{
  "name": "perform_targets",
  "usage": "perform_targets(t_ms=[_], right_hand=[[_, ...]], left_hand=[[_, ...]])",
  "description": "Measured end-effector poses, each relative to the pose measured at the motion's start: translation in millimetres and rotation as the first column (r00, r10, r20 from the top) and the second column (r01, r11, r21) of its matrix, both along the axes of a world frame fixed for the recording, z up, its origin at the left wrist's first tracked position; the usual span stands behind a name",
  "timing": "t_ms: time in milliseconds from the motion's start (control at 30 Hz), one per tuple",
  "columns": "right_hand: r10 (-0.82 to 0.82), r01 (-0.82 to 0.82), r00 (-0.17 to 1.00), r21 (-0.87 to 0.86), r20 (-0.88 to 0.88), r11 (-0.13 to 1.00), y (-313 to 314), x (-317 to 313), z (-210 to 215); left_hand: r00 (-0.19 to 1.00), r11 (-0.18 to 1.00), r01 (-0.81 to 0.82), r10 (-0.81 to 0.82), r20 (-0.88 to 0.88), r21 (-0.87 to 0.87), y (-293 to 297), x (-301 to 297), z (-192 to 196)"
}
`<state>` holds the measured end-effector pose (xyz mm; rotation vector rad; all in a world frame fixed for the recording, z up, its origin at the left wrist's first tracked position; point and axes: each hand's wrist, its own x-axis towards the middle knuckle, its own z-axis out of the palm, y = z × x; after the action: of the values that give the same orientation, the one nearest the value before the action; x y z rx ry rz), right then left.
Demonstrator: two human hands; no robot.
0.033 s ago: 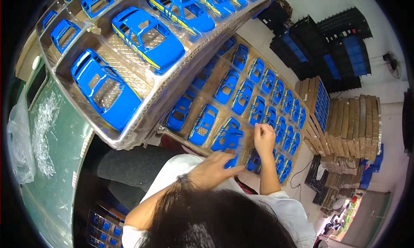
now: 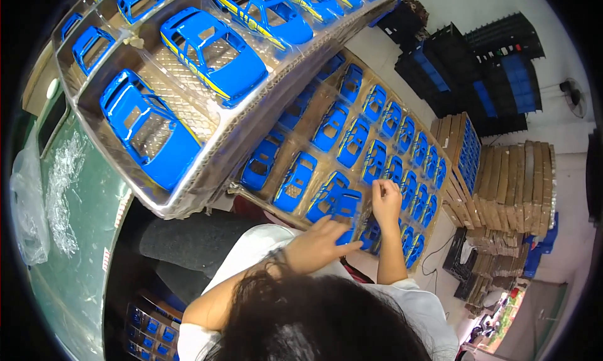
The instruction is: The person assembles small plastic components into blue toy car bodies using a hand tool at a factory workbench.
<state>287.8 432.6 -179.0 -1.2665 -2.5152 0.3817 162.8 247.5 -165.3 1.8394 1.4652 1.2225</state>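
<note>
My left hand (image 2: pixel 319 243) is closed around a blue toy car body shell (image 2: pixel 348 204), partly covered by its fingers. Just right of that shell, my right hand (image 2: pixel 386 201) has its fingers pinched together; whatever they hold is blurred and too small to name. Both hands are over a brown tray (image 2: pixel 284 152) with rows of blue car shells with yellow side stripes. One such shell (image 2: pixel 295 182) lies in the tray left of the held one.
A raised tray (image 2: pixel 173 78) with larger-looking car shells overhangs at upper left. Beside it is a green table (image 2: pixel 81 235) with a clear plastic bag (image 2: pixel 30 204). Stacked cardboard trays (image 2: pixel 512 185) and black crates (image 2: pixel 452 65) stand at right.
My left hand has shifted slightly right and up with the car shell, which shows more clearly now. My right hand stays nearly in place.
</note>
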Motion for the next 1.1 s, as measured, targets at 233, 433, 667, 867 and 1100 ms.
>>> perform_targets(t_ms=[233, 433, 667, 867, 1100], right_hand=[[0.181, -0.17, 0.983, -0.224, 0.029, 0.96, 30, 8, -15], [0.418, -0.404, 0.89, -0.113, 0.182, 0.908, 29, -13, 36], [0.338, -0.372, 0.926, -0.257, -0.169, 0.892, -8, -36, 98], [0.645, -0.737, 0.676, -0.296, -0.357, 0.608, -68, -78, 117], [0.866, -0.94, 0.311, -0.264, -0.393, 0.218, -148, -152, 118]], left_hand=[[0.924, 1.0, 0.009, -0.01, -0.382, -0.005, 44, 47, -50], [0.891, 0.96, 0.103, -0.205, -0.405, -0.259, 39, 45, -48], [0.809, 0.856, -0.513, 0.509, -0.296, 0.068, -70, -13, -28], [0.128, 0.063, -0.991, 0.675, -0.726, -0.116, -224, -59, -43], [0.155, 0.189, -0.981, 0.893, -0.423, 0.039, -223, -16, -53]])
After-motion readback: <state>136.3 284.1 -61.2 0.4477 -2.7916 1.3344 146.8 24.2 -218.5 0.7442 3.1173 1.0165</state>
